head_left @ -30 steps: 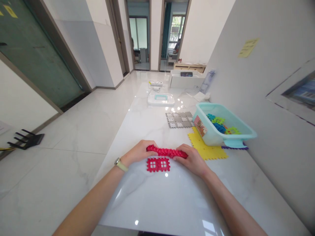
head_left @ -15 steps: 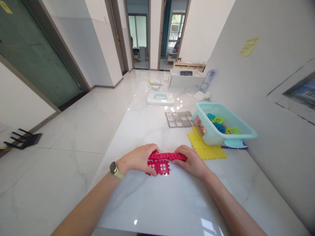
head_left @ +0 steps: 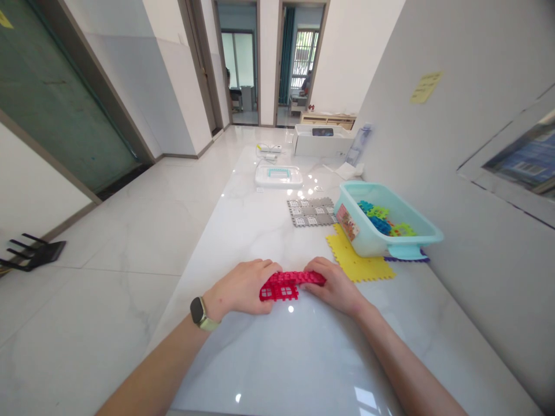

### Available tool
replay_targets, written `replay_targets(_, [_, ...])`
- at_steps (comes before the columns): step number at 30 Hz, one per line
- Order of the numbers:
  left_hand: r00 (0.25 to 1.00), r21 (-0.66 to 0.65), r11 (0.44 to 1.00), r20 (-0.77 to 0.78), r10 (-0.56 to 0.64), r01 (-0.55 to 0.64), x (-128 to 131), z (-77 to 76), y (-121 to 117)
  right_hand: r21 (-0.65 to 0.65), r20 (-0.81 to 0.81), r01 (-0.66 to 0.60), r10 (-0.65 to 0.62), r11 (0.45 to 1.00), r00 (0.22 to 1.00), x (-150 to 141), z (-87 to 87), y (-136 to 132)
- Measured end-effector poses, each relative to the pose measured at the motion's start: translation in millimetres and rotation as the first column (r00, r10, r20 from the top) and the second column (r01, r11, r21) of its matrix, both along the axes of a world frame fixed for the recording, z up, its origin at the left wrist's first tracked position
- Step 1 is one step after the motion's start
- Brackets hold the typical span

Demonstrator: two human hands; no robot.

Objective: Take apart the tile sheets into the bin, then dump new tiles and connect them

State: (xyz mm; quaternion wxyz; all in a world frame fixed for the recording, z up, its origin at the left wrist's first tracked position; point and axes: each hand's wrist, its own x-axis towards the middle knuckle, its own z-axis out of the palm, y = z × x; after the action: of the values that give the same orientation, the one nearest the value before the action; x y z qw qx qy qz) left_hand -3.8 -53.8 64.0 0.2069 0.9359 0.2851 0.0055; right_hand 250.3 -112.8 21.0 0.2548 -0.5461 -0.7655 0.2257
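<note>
A dark phone shows at the top of a white box on the far part of the tabletop. A yellow note sticks to the grey wall. A black router sits on the floor. Far off, a blue curtain hangs beside a window with bars.

A single head-worn camera looks forward and down the length of a glossy white marble-patterned table, its near edge just visible at the bottom of the frame. The wearer's bare left hand and bare right hand appear close to the lens at lower centre, with both forearms running in from the bottom edge. The wide view reaches past a pale turquoise plastic bin, right of centre, to brown-framed doorways at top centre, far off, and takes in a smooth grey wall along the right.
</note>
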Motion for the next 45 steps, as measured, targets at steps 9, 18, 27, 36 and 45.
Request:
replay_targets(9, [0.995, 0.014, 1.0, 0.102, -0.014, 0.013, -6, -14.1, 14, -0.007, 0.044, -0.001, 0.001, 1.0, 0.999, -1, 6.5, -2])
replay_targets(18, [0.991, 0.011, 1.0, 0.13, 0.003, -0.004, 4, -19.4, 10, 0.031, 0.334, 0.025, -0.034, 0.999, 0.942, -9, 19.6, -5])
replay_targets(27, [0.98, -0.023, 0.989, 0.132, 0.15, -0.148, 13, -26.6, 2, 0.093, 0.454, 0.122, -0.151, 0.988, 0.878, -16, 11.1, -4])
replay_targets(36, [0.931, -0.007, 0.947, 0.182, 0.316, -0.32, 24, -37.3, -8, 0.159, 0.43, 0.178, -0.23, 0.971, 0.873, -29, 6.3, -8])
replay_targets(45, [0.963, -0.324, 0.945, 0.265, 0.042, 0.048, 2, -11.2, 16, 0.112, 0.396, 0.177, -0.207, 0.978, 0.894, -14, 7.4, -4])
